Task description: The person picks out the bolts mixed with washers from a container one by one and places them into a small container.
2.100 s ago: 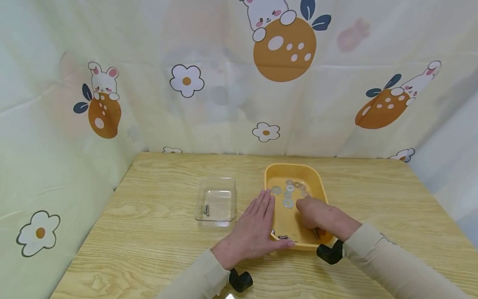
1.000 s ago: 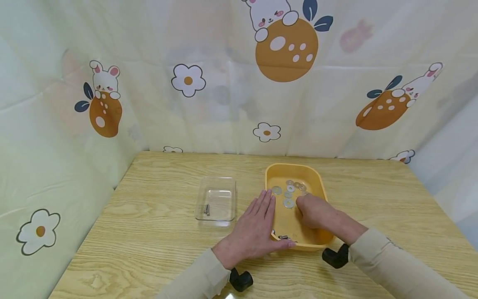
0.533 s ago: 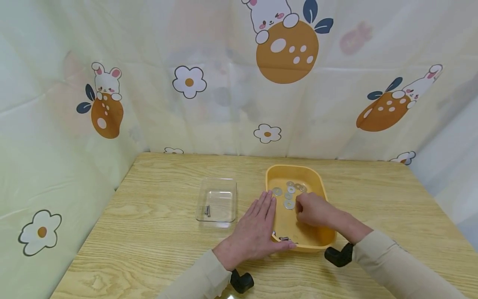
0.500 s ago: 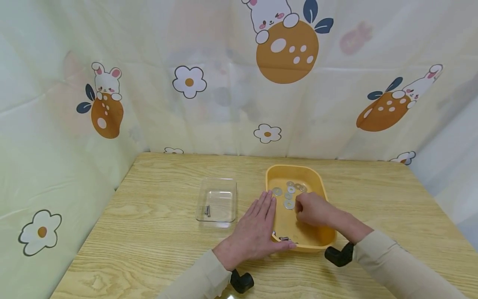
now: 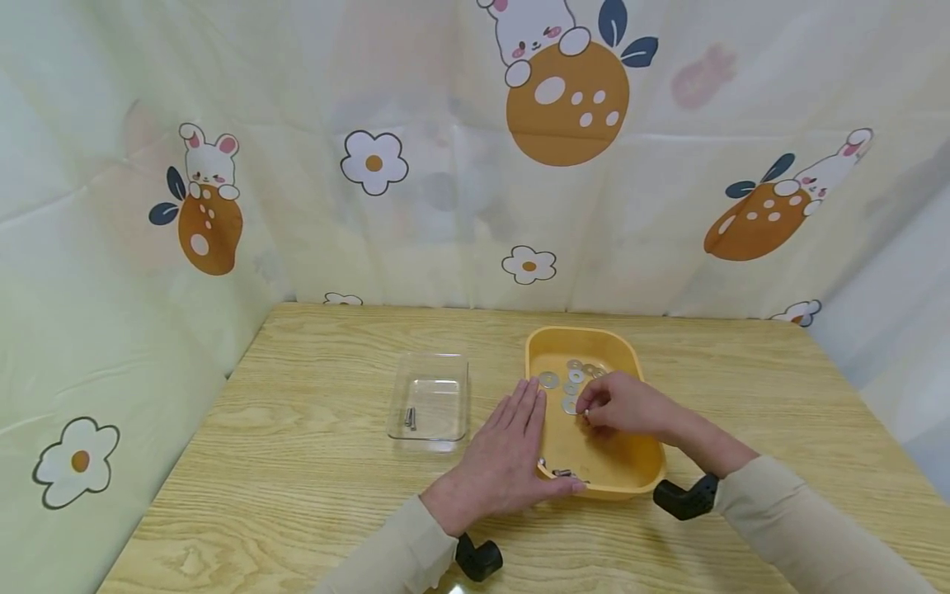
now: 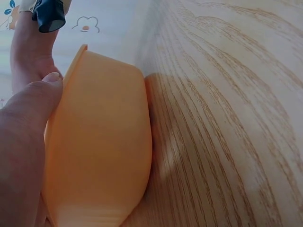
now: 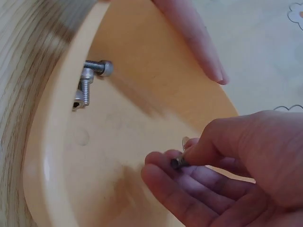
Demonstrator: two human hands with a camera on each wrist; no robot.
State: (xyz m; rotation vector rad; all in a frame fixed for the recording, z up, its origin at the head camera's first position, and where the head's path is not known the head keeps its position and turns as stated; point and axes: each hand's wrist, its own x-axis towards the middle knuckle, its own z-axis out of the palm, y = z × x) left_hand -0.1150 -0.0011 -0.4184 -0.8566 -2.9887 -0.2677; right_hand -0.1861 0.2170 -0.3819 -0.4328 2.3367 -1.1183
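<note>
Desk (image 5: 319, 363) stands before a hanging curtain (image 5: 445, 210). On it, box (image 5: 445, 398) to the left, tray (image 5: 560, 439) to the right, well apart. Two bolts (image 5: 412, 418) in the box, near its left front corner. In the tray: washers (image 5: 572, 383) towards the back, screws (image 7: 85, 84) in the left front corner. Left grip (image 5: 499, 462) at the tray's left front edge, between box and tray. Right grip (image 5: 631, 406) over the tray's right half, a short screw (image 7: 178, 162) between thumb and fingers.
</note>
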